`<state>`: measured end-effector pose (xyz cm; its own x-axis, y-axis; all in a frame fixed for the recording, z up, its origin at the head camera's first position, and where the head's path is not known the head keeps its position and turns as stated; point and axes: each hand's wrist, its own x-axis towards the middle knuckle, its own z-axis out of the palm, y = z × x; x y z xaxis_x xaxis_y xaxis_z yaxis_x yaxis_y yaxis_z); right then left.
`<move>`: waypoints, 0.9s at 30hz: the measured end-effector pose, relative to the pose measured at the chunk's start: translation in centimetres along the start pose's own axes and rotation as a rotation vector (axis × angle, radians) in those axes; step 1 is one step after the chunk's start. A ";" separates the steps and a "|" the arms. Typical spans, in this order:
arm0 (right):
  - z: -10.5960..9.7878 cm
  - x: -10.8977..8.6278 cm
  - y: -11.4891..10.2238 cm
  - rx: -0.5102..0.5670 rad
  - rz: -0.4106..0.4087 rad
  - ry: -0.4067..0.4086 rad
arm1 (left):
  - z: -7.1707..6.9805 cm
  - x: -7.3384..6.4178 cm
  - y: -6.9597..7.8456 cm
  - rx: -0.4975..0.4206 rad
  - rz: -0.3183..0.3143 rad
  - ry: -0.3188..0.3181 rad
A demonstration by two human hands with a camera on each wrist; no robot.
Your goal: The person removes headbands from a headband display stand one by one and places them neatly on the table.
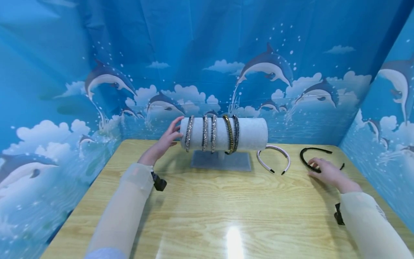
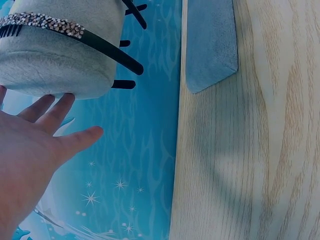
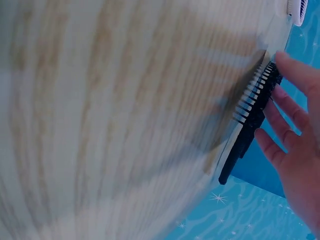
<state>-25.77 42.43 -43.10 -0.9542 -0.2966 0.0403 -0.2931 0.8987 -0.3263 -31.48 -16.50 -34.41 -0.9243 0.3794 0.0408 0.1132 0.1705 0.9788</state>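
My left hand (image 1: 167, 138) touches the left end of a pale plush display roll (image 1: 253, 133) with outstretched fingertips, the thumb held apart from them. Several glittery headbands circle the roll: three silvery ones, the leftmost headband (image 1: 189, 133) near my fingers, then a gold headband (image 1: 229, 133) and a dark headband (image 1: 236, 133). Over at the right, my right hand (image 1: 328, 173) reaches down to a black toothed headband (image 1: 304, 157) lying on the table. In the right wrist view its spread fingertips meet the outer side of the black headband (image 3: 252, 107).
The roll stands on a grey plush base (image 1: 207, 161). Between it and my right hand lies a white headband (image 1: 260, 157) with its ends toward me. Blue dolphin-printed sheeting (image 1: 200, 54) encloses the wooden table (image 1: 194, 208) at the back and sides.
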 end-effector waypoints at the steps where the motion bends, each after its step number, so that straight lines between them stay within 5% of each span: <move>1: 0.0 0.0 0.0 0.001 -0.012 0.000 | 0.0 0.0 0.0 0.000 0.000 0.000; 16: 0.0 -0.2 -2.1 0.066 -0.032 -0.015 | -0.1 0.0 -0.2 0.021 0.010 -0.004; 27: 0.3 0.6 -2.8 0.141 0.102 -0.054 | -0.3 0.2 -0.3 -0.002 -0.009 -0.012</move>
<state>-25.49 39.70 -42.46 -0.9729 -0.2262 -0.0490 -0.1799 0.8721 -0.4551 -31.78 -16.70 -34.62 -0.9208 0.3889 0.0290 0.1037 0.1724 0.9796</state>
